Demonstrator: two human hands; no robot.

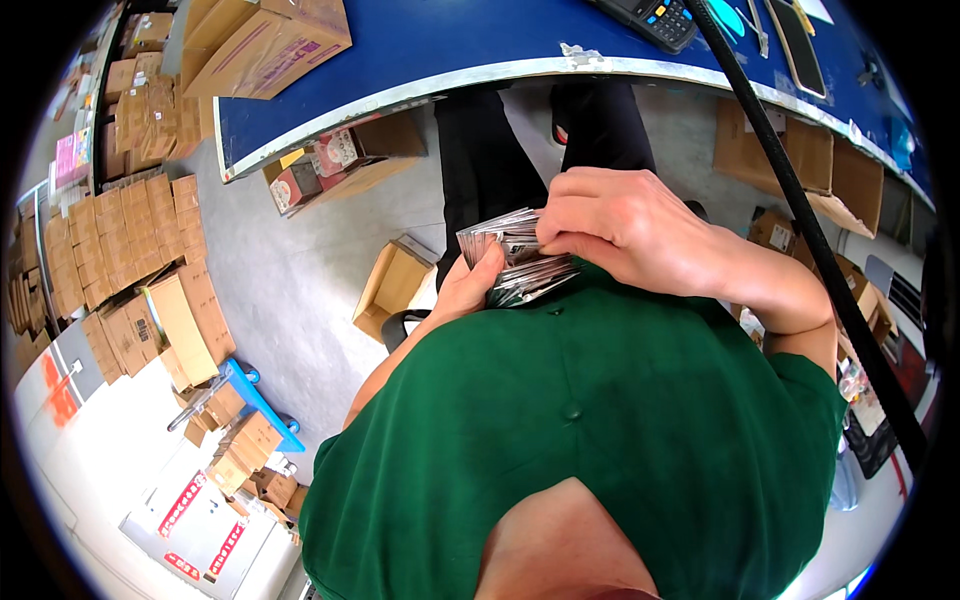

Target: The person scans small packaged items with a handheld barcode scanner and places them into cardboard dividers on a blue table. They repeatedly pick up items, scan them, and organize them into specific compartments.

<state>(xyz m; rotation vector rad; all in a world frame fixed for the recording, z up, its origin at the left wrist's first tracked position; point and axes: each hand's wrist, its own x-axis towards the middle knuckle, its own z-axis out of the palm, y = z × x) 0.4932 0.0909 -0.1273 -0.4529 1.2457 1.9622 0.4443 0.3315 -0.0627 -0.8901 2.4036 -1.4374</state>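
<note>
A thick stack of thin, flat, silvery-edged packets (pixel 532 284) is held upright in front of my green shirt, above my lap. My left hand (pixel 468 286) grips the stack from its left side, with the thumb across the near edge. The packets fan apart at the top, leaving a gap in the middle of the stack. My right hand (pixel 622 222) comes in from the right, its fingers curled and pinched at the edges of the packets there. Its fingertips are partly hidden, so I cannot tell how many packets they hold.
A blue table (pixel 430 50) with a white edge stands ahead, bearing an open carton (pixel 265 50), a handheld scanner (pixel 655 20) and a phone (pixel 797 45). Open boxes (pixel 395 285) sit on the floor. Stacked cartons (pixel 120 240) and a blue trolley (pixel 262 405) are at left. A black bar (pixel 800 215) crosses the right side.
</note>
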